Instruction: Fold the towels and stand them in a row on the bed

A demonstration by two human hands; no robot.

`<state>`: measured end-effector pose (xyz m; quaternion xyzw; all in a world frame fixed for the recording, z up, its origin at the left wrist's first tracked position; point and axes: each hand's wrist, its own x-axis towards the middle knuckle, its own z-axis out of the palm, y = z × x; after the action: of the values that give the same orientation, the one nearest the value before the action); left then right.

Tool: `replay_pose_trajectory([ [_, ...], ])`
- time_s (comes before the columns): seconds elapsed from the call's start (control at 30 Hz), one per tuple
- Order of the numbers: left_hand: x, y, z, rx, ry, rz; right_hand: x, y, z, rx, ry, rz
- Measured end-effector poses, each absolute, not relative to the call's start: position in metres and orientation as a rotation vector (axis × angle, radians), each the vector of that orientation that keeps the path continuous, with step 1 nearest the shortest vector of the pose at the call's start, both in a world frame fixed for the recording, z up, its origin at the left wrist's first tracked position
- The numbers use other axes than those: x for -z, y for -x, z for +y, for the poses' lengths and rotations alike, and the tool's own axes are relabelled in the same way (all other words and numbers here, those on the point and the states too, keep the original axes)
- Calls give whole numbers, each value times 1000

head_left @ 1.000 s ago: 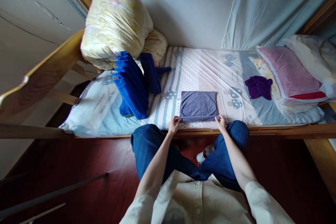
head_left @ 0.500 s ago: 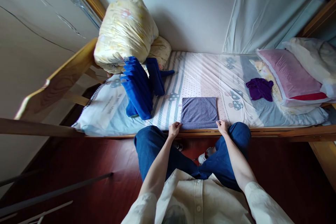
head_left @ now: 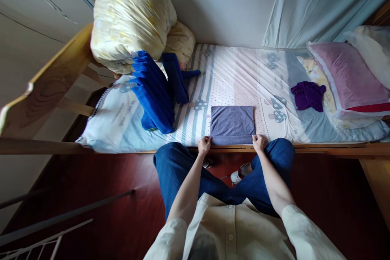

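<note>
A grey-purple towel (head_left: pixel 232 121) lies flat on the bed at its front edge, with a narrow strip folded over along the near side. My left hand (head_left: pixel 204 145) pinches the near left corner of that strip. At the near right corner, my right hand (head_left: pixel 258 142) is closed on the fold in the same way. To the left stand blue folded towels (head_left: pixel 155 97) in an overlapping row, with another blue folded bundle (head_left: pixel 176 78) just behind them. Off to the right lies a crumpled purple cloth (head_left: pixel 308 96).
A big yellow quilt bundle (head_left: pixel 131 16) fills the bed's left end by the wooden headboard (head_left: pixel 48 77). Pink pillow (head_left: pixel 347 75) at the right end. The wooden bed rail (head_left: pixel 319 148) runs close to my knees. White metal rack (head_left: pixel 56 243) at lower left.
The view has shifted closer and slightly down. Both hands keep their pinch on the towel's near corners, and the folded strip looks a little wider.
</note>
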<state>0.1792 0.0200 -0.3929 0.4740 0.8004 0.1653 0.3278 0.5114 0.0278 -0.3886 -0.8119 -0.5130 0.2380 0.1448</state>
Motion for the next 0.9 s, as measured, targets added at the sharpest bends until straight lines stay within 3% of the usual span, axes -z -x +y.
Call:
replay_pose_trajectory([
  [0.47,390,-184,23,-334,-1203,2140,375,-510,35,-704,2492,-1568],
  [0.9,370,-181,26,-531,-1171,2113,359,-510,40,-664,2445,-1559],
])
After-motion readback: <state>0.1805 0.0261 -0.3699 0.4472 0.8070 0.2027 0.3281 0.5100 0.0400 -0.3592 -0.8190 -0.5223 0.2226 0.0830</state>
